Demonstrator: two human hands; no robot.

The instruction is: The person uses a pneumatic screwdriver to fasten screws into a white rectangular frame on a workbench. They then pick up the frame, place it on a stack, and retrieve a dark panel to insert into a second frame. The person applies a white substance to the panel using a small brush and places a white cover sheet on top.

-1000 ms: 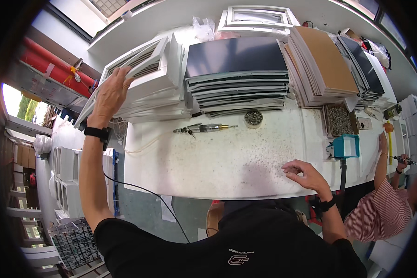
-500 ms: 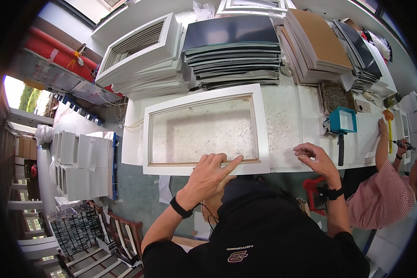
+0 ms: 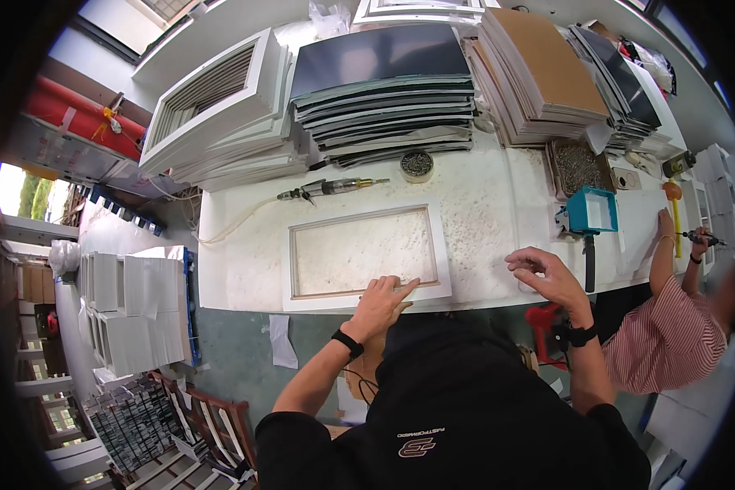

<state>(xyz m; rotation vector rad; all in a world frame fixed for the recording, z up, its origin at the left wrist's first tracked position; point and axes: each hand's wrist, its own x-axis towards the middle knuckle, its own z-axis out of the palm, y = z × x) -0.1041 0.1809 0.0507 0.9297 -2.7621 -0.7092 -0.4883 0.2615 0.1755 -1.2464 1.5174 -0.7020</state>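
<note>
A white rectangular frame (image 3: 367, 303) with an open middle lies on the white worktable (image 3: 498, 188), close to its near edge. My left hand (image 3: 381, 300) grips the near rail of this frame, fingers over the top and index finger pointing right along it. The thumb is partly hidden at the edge. To the right of the frame, my right hand (image 3: 550, 276) hovers near the table's front edge, its fingers loosely curved and apart, with nothing visible in them. Beyond the frame lie a slim power screwdriver (image 3: 331, 189) with a hose and a round tin of screws (image 3: 416, 166).
Stacked white frames (image 3: 212, 98), dark panels (image 3: 376, 65) and brown boards (image 3: 543, 65) line the back. A teal box-shaped holder (image 3: 592, 211) and a bin of small fasteners (image 3: 578, 166) stand right. A co-worker in a striped shirt (image 3: 657, 347) works at the far right.
The white frame has come down and nearer with my left hand, uncovering the screwdriver and the tin behind it. My right hand has barely moved. The view has shifted slightly.
</note>
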